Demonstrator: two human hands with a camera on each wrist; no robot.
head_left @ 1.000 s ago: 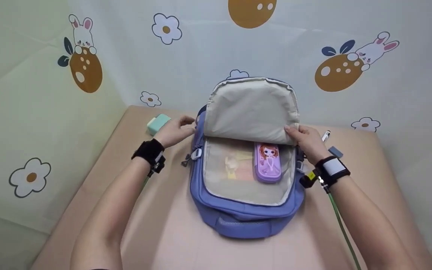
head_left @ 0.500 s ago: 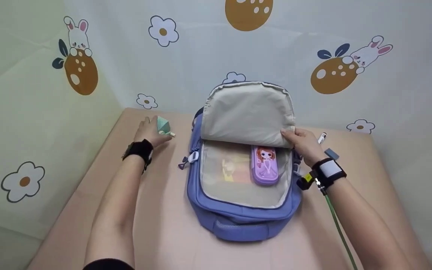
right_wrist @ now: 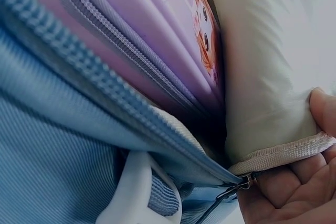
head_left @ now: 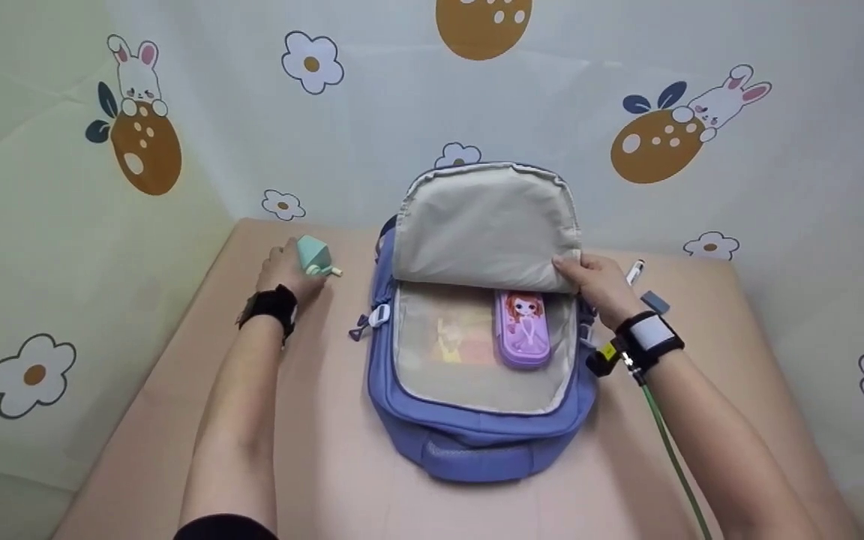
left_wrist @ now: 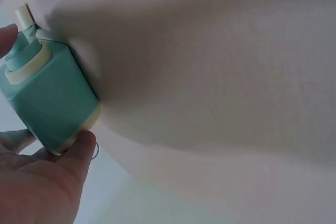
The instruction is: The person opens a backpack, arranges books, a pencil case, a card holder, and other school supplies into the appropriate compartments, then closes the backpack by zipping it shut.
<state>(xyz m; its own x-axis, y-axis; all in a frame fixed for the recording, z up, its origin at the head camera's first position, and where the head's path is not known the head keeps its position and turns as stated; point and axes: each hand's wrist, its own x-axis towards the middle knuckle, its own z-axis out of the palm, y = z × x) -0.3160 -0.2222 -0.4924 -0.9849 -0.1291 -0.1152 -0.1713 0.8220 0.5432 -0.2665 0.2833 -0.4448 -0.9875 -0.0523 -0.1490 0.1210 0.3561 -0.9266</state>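
Note:
A blue backpack [head_left: 469, 431] lies open on the table, its cream-lined flap [head_left: 484, 225] raised. My right hand [head_left: 589, 281] pinches the flap's lower right edge [right_wrist: 278, 153], thumb on the lining. Inside the bag lies a purple pencil case [head_left: 523, 330] with a cartoon girl on it, the same pencil case [right_wrist: 157, 40] filling the right wrist view. My left hand [head_left: 286, 270] grips a mint-green sharpener [head_left: 312, 255] at the table's far left. In the left wrist view the sharpener [left_wrist: 50, 95] is tilted off the table, held between fingers and thumb.
A white pen [head_left: 634, 271] and a small grey-blue eraser [head_left: 655, 302] lie on the pink table [head_left: 327, 465] right of the bag. A wall cloth with bunnies and flowers [head_left: 312, 64] rises close behind. The table's left edge runs near my left arm.
My left hand left the bag's side, moved left to the mint-green sharpener and took hold of it. The right hand kept its hold on the flap.

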